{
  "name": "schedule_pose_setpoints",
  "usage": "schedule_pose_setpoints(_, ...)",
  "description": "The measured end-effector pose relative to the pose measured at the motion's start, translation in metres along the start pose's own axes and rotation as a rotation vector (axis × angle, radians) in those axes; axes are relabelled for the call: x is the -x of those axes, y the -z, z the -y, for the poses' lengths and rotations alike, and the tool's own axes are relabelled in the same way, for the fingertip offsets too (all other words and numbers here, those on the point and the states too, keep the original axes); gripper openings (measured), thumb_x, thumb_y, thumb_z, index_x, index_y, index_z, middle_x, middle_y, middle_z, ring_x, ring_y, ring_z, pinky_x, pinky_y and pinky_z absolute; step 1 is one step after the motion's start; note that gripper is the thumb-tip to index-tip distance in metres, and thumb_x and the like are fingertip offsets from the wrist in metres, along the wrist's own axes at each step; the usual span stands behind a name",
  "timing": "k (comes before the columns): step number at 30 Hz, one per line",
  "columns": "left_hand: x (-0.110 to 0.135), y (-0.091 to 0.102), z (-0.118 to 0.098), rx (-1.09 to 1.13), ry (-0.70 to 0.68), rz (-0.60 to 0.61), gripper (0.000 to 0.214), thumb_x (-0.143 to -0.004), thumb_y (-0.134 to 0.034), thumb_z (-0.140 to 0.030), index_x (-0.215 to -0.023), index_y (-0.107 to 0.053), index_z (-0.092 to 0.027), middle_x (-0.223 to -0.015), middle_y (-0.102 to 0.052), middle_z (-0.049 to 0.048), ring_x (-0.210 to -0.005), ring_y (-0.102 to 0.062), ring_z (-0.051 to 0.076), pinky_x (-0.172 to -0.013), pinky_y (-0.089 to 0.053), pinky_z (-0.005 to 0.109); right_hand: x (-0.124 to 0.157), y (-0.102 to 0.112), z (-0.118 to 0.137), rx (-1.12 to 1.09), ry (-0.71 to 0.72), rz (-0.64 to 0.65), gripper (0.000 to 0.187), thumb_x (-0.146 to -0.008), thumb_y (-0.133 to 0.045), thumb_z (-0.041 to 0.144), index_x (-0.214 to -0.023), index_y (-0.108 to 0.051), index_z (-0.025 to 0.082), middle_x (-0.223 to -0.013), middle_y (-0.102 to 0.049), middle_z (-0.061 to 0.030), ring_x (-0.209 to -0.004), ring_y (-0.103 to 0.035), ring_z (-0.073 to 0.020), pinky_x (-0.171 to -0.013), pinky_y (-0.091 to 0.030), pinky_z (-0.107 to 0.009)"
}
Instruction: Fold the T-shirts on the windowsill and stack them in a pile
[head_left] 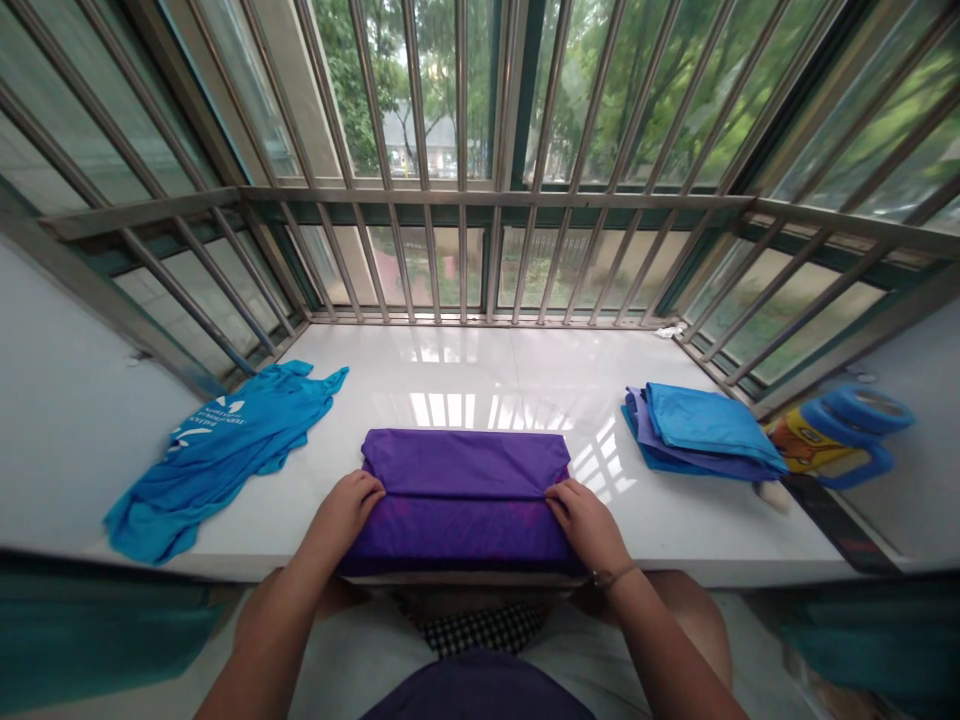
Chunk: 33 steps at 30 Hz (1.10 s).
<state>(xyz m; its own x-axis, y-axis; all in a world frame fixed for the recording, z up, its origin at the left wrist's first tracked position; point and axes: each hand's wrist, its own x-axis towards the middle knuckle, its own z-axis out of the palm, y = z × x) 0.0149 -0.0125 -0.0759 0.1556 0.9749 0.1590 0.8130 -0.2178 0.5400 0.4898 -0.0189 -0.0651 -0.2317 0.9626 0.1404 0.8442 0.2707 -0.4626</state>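
Note:
A purple garment (463, 500) lies folded into a wide rectangle at the front edge of the white sill (480, 370). My left hand (346, 510) grips its left end, fingers curled over the folded edge. On the right end my right hand (586, 518) pinches the same fold. Both hands rest on the cloth, level with each other. The garment's near edge hangs slightly over the sill's front.
A crumpled blue T-shirt (217, 450) with white print lies at the left. A stack of folded blue and purple garments (701, 432) sits at the right, beside a yellow and blue object (836, 435). Metal window bars (461, 200) enclose the sill on three sides.

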Motion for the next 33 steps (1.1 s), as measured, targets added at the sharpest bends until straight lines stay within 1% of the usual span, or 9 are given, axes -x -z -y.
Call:
schedule_pose_setpoints(5, -0.001, 0.007, 0.002, -0.038, 0.003, 0.0, 0.029, -0.101, -0.051, -0.042, -0.086, -0.069, -0.025, -0.094, -0.074, 0.0095, -0.094, -0.069, 0.031, -0.095, -0.053, 0.045, 0.003, -0.003, -0.001, 0.017, 0.021, -0.015, 0.018, -0.105, -0.056, 0.027, -0.106, -0.074, 0.025, -0.107, -0.073, -0.0077, -0.103, -0.07, -0.0268, -0.094, -0.056, -0.04)
schedule_pose_setpoints(10, 0.01, 0.011, -0.006, -0.026, 0.026, -0.054, 0.029, -0.099, -0.054, -0.046, -0.103, -0.071, -0.024, -0.11, -0.077, 0.012, -0.107, -0.069, 0.031, -0.101, -0.051, 0.044, 0.01, 0.0, -0.001, 0.023, 0.088, -0.072, 0.018, -0.105, -0.058, 0.027, -0.115, -0.072, 0.024, -0.11, -0.074, -0.0086, -0.104, -0.069, -0.0279, -0.095, -0.055, -0.041)
schedule_pose_setpoints(12, 0.022, 0.017, -0.009, -0.07, 0.087, -0.076, 0.031, -0.098, -0.052, -0.049, -0.097, -0.071, -0.024, -0.104, -0.077, 0.0117, -0.103, -0.07, 0.031, -0.097, -0.05, 0.041, 0.021, 0.003, -0.002, 0.04, 0.108, -0.084, 0.018, -0.105, -0.057, 0.029, -0.114, -0.072, 0.024, -0.108, -0.075, -0.0088, -0.101, -0.069, -0.0285, -0.093, -0.055, -0.042)
schedule_pose_setpoints(15, 0.051, 0.028, -0.007, -0.179, 0.311, -0.013, 0.046, -0.1, -0.045, -0.058, -0.073, -0.063, -0.026, -0.077, -0.072, 0.0073, -0.08, -0.069, 0.027, -0.077, -0.046, 0.035, 0.055, 0.002, -0.006, 0.024, 0.102, -0.098, 0.023, -0.108, -0.053, 0.037, -0.105, -0.073, 0.025, -0.099, -0.075, -0.0082, -0.094, -0.069, -0.0278, -0.088, -0.054, -0.041)
schedule_pose_setpoints(19, 0.099, 0.031, 0.004, -0.206, 0.581, 0.18, 0.065, -0.099, -0.041, -0.073, -0.057, -0.056, -0.026, -0.056, -0.064, 0.0055, -0.065, -0.068, 0.027, -0.064, -0.041, 0.033, 0.12, -0.011, -0.016, -0.073, -0.125, -0.097, 0.038, -0.106, -0.054, 0.057, -0.091, -0.071, 0.027, -0.087, -0.076, -0.006, -0.078, -0.072, -0.0247, -0.078, -0.053, -0.035)
schedule_pose_setpoints(22, 0.123, 0.014, 0.009, -0.073, 0.616, 0.168, 0.054, -0.088, -0.056, -0.075, -0.07, -0.071, -0.026, -0.073, -0.077, 0.009, -0.079, -0.076, 0.032, -0.072, -0.051, 0.034, 0.152, -0.028, -0.025, -0.193, -0.388, -0.021, 0.045, -0.1, -0.054, 0.068, -0.095, -0.075, 0.029, -0.09, -0.08, -0.0057, -0.077, -0.076, -0.0264, -0.072, -0.055, -0.034)
schedule_pose_setpoints(25, 0.128, -0.01, 0.008, 0.161, 0.616, 0.053, 0.053, -0.08, -0.064, -0.072, -0.1, -0.078, -0.025, -0.102, -0.084, 0.0125, -0.103, -0.079, 0.037, -0.085, -0.059, 0.037, 0.151, -0.041, -0.027, -0.301, -0.573, -0.013, 0.053, -0.088, -0.062, 0.075, -0.107, -0.078, 0.028, -0.1, -0.083, -0.0079, -0.091, -0.08, -0.0314, -0.08, -0.06, -0.037)
schedule_pose_setpoints(28, 0.122, -0.023, 0.001, 0.317, 0.67, 0.054, 0.06, -0.075, -0.063, -0.075, -0.101, -0.077, -0.023, -0.103, -0.084, 0.0133, -0.105, -0.079, 0.039, -0.09, -0.062, 0.041, 0.134, -0.046, -0.019, -0.415, -0.665, -0.05, 0.059, -0.081, -0.065, 0.079, -0.1, -0.077, 0.025, -0.095, -0.083, -0.0085, -0.089, -0.079, -0.0311, -0.081, -0.06, -0.038)
schedule_pose_setpoints(33, 0.118, -0.009, -0.013, 0.534, 0.667, 0.192, 0.058, -0.072, -0.074, -0.077, -0.094, -0.079, -0.024, -0.108, -0.086, 0.0066, -0.115, -0.077, 0.038, -0.105, -0.06, 0.043, 0.121, -0.042, -0.015, -0.452, -0.695, -0.213, 0.059, -0.078, -0.062, 0.084, -0.082, -0.066, 0.025, -0.076, -0.074, -0.0058, -0.076, -0.072, -0.0278, -0.076, -0.058, -0.037)
